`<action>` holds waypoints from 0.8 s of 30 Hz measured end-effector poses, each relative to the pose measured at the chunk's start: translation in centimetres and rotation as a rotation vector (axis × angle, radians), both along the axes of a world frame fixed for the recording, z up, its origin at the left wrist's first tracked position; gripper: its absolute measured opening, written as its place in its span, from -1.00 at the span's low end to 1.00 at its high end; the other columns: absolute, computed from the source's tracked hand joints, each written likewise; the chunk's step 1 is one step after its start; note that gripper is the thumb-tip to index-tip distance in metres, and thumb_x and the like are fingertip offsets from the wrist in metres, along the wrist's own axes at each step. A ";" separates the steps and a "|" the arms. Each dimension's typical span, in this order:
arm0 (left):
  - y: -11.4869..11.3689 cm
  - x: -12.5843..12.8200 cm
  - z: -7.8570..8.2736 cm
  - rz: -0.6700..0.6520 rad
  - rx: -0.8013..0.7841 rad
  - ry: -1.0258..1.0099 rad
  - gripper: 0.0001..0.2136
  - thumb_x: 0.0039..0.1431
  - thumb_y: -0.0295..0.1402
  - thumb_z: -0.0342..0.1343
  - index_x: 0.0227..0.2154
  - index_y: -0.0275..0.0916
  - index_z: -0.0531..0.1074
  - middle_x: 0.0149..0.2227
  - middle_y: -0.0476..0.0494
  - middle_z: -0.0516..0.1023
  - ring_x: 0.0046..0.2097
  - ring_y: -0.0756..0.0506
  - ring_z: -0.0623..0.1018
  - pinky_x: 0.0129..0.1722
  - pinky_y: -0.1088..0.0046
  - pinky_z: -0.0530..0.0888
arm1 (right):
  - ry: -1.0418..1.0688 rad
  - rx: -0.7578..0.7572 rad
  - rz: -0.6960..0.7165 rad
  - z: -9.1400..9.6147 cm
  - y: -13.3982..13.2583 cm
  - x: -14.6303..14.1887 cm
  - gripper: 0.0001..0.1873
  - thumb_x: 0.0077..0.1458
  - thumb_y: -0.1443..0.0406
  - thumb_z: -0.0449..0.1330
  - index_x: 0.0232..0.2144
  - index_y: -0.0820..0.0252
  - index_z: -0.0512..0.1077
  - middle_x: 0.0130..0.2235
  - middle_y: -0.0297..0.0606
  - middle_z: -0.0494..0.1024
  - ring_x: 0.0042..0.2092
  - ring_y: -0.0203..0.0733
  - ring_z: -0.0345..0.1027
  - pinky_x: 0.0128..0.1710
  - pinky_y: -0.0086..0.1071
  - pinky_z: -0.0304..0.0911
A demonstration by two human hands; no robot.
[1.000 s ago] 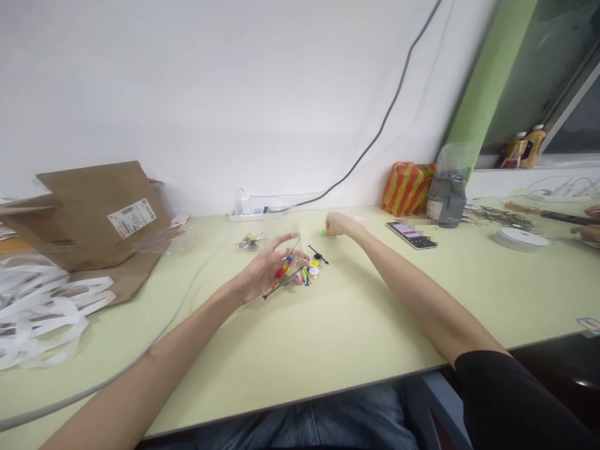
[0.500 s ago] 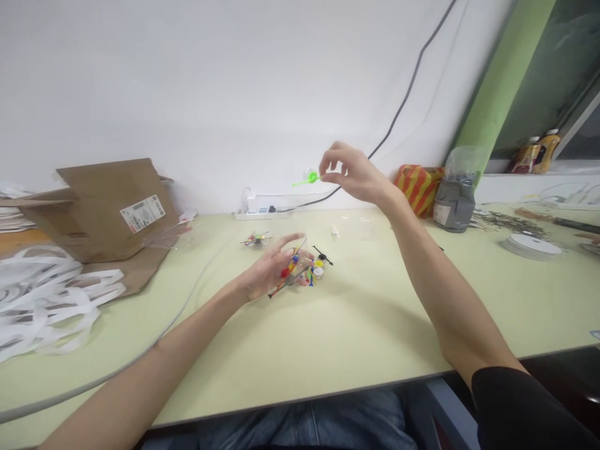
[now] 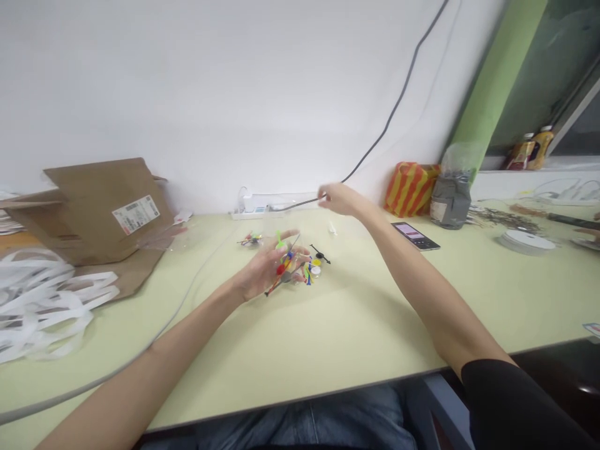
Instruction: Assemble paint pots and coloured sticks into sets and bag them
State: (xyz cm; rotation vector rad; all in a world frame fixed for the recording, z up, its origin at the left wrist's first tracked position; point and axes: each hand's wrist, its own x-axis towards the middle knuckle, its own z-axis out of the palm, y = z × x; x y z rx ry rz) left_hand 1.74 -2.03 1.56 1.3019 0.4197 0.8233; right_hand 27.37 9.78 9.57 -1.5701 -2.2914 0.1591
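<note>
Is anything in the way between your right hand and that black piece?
Just a small white bit lies between the right hand and the black piece in this view, probably low enough to reach over.

wall: white, plain | table: pale green top, rear edge against wall | column: green, right of wall, leaning in view | window: dark, pale frame, white sill below | light: even on wall, dim at window

Left hand between box and phone
</note>
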 end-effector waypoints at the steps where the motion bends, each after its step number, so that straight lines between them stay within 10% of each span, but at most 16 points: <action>1: 0.0 0.0 -0.1 -0.003 0.001 -0.001 -0.49 0.29 -0.19 0.15 0.24 -0.08 0.20 0.14 -0.35 0.46 0.15 -0.33 0.49 -0.10 0.09 0.57 | -0.013 -0.081 -0.057 -1.5 0.9 0.6 -0.66 0.25 0.26 0.23 0.03 0.31 0.42 0.05 0.02 0.46 0.06 0.03 0.35 0.08 -0.14 0.25; 7: -0.1 -0.1 -0.1 -0.030 -0.036 -0.007 -0.52 0.31 -0.17 0.11 0.23 -0.07 0.20 0.16 -0.35 0.45 0.16 -0.36 0.47 -0.08 -0.02 0.56 | 0.075 -0.284 -0.088 -7.1 2.1 2.3 -0.61 0.30 0.18 0.19 0.10 0.20 0.38 0.10 -0.13 0.45 0.01 -0.09 0.44 -0.02 -0.09 0.43; 13: 0.1 -0.1 -0.4 -0.050 -0.043 -0.012 -0.55 0.33 -0.18 0.06 0.23 -0.06 0.20 0.13 -0.35 0.47 0.15 -0.35 0.48 -0.11 0.00 0.55 | 0.325 -0.036 0.080 -0.8 1.3 2.1 -0.88 0.26 0.38 0.17 -0.18 0.35 0.46 -0.17 -0.09 0.60 -0.22 -0.26 0.46 -0.15 -0.41 0.36; 17: 0.0 0.0 -0.4 -0.066 -0.059 0.022 -0.51 0.32 -0.16 0.09 0.25 -0.08 0.17 0.09 -0.35 0.48 0.12 -0.35 0.50 -0.12 0.01 0.55 | 0.643 0.230 0.429 3.2 -1.9 0.3 -0.84 0.20 0.26 0.25 -0.26 0.28 0.47 -0.32 -0.19 0.59 -0.29 -0.28 0.43 -0.25 -0.43 0.34; 24: -0.5 0.1 0.1 -0.082 -0.047 0.051 -0.45 0.29 -0.16 0.11 0.28 -0.07 0.12 0.10 -0.35 0.47 0.15 -0.40 0.47 -0.11 0.01 0.54 | 0.389 -0.008 0.791 4.3 -5.9 -3.7 -0.70 0.18 0.18 0.29 -0.13 0.27 0.48 -0.31 -0.22 0.59 -0.31 -0.27 0.43 -0.30 -0.40 0.33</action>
